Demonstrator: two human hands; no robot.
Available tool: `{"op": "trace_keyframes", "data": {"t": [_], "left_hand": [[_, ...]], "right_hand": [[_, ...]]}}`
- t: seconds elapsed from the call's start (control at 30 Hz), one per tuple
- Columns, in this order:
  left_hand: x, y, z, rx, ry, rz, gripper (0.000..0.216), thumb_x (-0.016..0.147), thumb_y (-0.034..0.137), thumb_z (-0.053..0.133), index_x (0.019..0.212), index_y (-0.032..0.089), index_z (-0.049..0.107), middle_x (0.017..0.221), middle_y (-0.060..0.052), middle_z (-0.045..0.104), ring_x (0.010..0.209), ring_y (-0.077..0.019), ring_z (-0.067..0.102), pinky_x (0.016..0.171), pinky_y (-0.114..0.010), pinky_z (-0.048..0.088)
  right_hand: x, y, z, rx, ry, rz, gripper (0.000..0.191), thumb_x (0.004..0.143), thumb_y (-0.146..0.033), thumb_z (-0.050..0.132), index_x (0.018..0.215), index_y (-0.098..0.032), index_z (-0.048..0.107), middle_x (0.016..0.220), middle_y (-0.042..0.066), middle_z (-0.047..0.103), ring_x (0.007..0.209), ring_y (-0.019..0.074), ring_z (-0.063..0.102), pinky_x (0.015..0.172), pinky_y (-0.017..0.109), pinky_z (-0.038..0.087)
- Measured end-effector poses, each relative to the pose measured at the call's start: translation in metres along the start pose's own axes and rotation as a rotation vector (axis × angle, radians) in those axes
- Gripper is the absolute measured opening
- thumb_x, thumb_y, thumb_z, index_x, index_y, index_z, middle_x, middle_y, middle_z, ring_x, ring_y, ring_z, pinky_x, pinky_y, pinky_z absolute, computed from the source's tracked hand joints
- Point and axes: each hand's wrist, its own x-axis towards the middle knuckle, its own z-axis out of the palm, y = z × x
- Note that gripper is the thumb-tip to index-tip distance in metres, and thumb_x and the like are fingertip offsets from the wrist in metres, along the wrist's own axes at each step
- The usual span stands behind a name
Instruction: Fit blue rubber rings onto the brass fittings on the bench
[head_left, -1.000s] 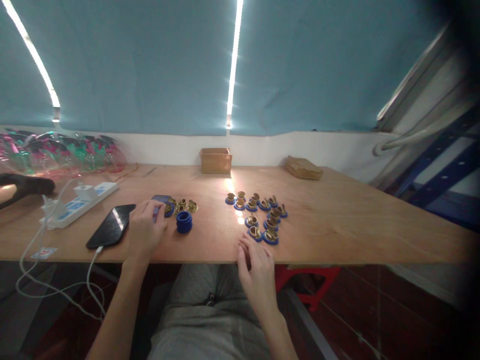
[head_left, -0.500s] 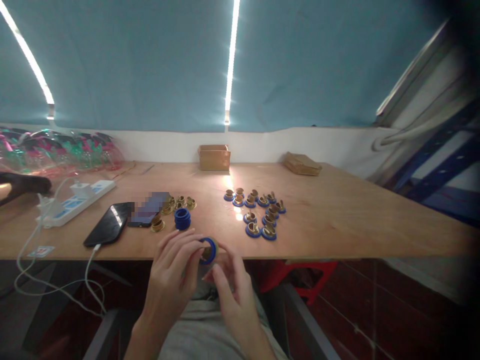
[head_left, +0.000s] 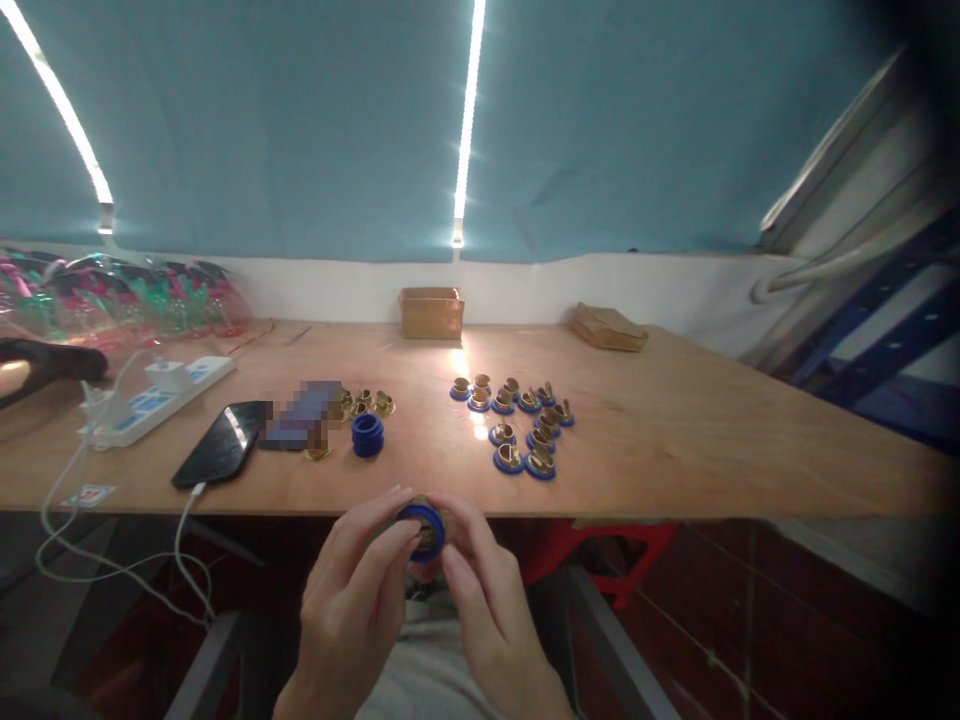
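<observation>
Below the table's front edge, my left hand (head_left: pixel 352 610) and my right hand (head_left: pixel 487 620) together pinch a brass fitting with a blue ring (head_left: pixel 424 525) on it, fingertips closed round it from both sides. On the wooden table (head_left: pixel 675 440) a stack of blue rings (head_left: pixel 367 435) stands beside a few bare brass fittings (head_left: pixel 365 402). To the right lies a cluster of several brass fittings with blue rings (head_left: pixel 521 425).
A black phone (head_left: pixel 223 443) on a white cable and a second, blurred phone (head_left: pixel 296 425) lie at the left, with a white power strip (head_left: pixel 154 398) behind. A small cardboard box (head_left: pixel 431 313) and a brown packet (head_left: pixel 609 328) sit at the back. Bagged coloured items (head_left: pixel 112 300) are far left.
My left hand left the table by the phone, and my right hand left the table edge. Both met below the edge, holding a brass fitting and blue ring, now slightly lower and more centred.
</observation>
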Motion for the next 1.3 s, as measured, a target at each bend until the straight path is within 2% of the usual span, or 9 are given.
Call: {"op": "trace_keyframes", "data": {"t": [0.1,0.23,0.37,0.5,0.67,0.77,0.93,1.17,1.3], "left_hand": [[-0.002,0.005,0.003,-0.057,-0.014,-0.06,0.033,0.085,0.003,0.058,0.108,0.025,0.065,0.119,-0.008,0.068,0.103,-0.0193,0.07,0.088,-0.027,0.058],[-0.002,0.008,0.007,-0.212,-0.042,-0.22,0.028,0.089,0.007,0.054,0.105,0.027,0.063,0.127,-0.008,0.064,0.116,-0.0218,0.064,0.094,-0.032,0.056],[-0.004,0.011,0.008,-0.42,-0.145,-0.389,0.019,0.093,0.015,0.053,0.103,0.028,0.063,0.131,-0.009,0.063,0.119,-0.0248,0.063,0.092,-0.036,0.057],[-0.002,0.018,0.01,-0.65,-0.145,-0.561,0.021,0.096,0.024,0.051,0.115,0.029,0.056,0.131,-0.009,0.064,0.116,-0.0233,0.066,0.089,-0.032,0.059],[0.001,0.017,0.014,-0.84,-0.143,-0.759,0.03,0.094,0.029,0.056,0.122,0.028,0.045,0.112,-0.008,0.075,0.105,-0.0202,0.072,0.084,-0.027,0.06],[0.003,0.014,0.013,-0.862,-0.145,-0.791,0.03,0.092,0.026,0.06,0.119,0.027,0.047,0.107,-0.006,0.077,0.102,-0.0187,0.073,0.082,-0.024,0.06],[0.002,0.016,0.014,-0.823,-0.101,-0.716,0.023,0.089,0.022,0.062,0.111,0.027,0.055,0.102,-0.005,0.078,0.096,-0.0195,0.075,0.078,-0.025,0.062],[-0.002,0.006,0.013,-0.75,-0.13,-0.678,0.021,0.088,0.016,0.062,0.107,0.025,0.06,0.098,-0.004,0.077,0.091,-0.0175,0.075,0.078,-0.023,0.061],[-0.001,0.006,0.009,-0.774,-0.144,-0.729,0.016,0.086,0.019,0.065,0.101,0.023,0.062,0.088,-0.002,0.075,0.08,-0.0164,0.074,0.072,-0.022,0.06]], "right_hand": [[0.0,0.001,0.0,-0.009,0.01,-0.014,0.033,0.1,-0.026,0.041,0.133,-0.026,0.047,0.11,0.006,0.068,0.088,0.0176,0.068,0.078,0.029,0.059],[0.0,0.004,0.001,-0.092,0.06,-0.071,0.031,0.101,-0.024,0.04,0.13,-0.024,0.05,0.116,0.008,0.067,0.096,0.0188,0.067,0.081,0.029,0.058],[0.003,0.005,-0.002,-0.188,0.149,-0.127,0.027,0.1,-0.023,0.042,0.122,-0.022,0.058,0.112,0.008,0.069,0.101,0.0199,0.067,0.087,0.029,0.055],[0.006,0.005,-0.008,-0.18,0.224,-0.117,0.024,0.099,-0.025,0.044,0.114,-0.022,0.062,0.103,0.007,0.071,0.09,0.0185,0.069,0.074,0.024,0.058],[0.007,0.005,-0.011,-0.1,0.19,-0.046,0.021,0.099,-0.026,0.047,0.11,-0.022,0.063,0.097,0.005,0.072,0.079,0.0165,0.07,0.065,0.022,0.059],[0.007,0.003,-0.012,-0.052,0.153,-0.028,0.019,0.098,-0.026,0.048,0.111,-0.022,0.063,0.095,0.004,0.072,0.079,0.0159,0.07,0.065,0.022,0.059],[0.007,-0.001,-0.019,-0.018,0.149,0.002,0.024,0.098,-0.025,0.047,0.118,-0.024,0.06,0.091,0.002,0.073,0.067,0.0139,0.068,0.057,0.02,0.057],[0.011,-0.01,-0.04,-0.155,-0.109,0.011,0.027,0.095,-0.021,0.052,0.113,-0.023,0.072,0.089,0.001,0.075,0.075,0.0156,0.069,0.066,0.022,0.056],[0.011,-0.006,-0.042,-0.166,-0.097,0.041,0.025,0.093,-0.022,0.055,0.106,-0.02,0.075,0.076,0.001,0.074,0.062,0.0142,0.067,0.056,0.021,0.053]]}}
